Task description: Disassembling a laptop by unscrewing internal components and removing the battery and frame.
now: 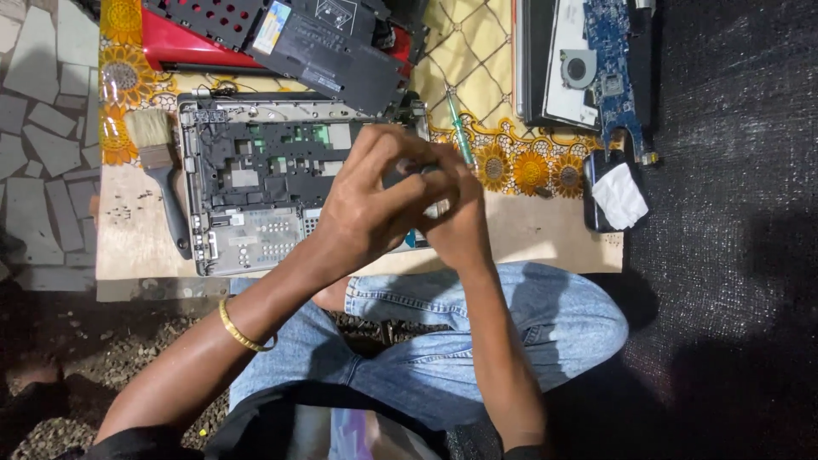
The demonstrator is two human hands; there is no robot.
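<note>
Over opened laptop chassis (256,183), both hands (409,200) meet.

Gold bangle (241,334) on left wrist, black short sleeves, blue jeans (443,349)

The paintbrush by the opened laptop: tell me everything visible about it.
The paintbrush lies flat on the bare wooden board, just left of the opened laptop chassis. Pale, splayed bristles point away from the person; a metal band joins them to a dark handle that curves toward the board's near edge. Neither hand touches it.
</note>
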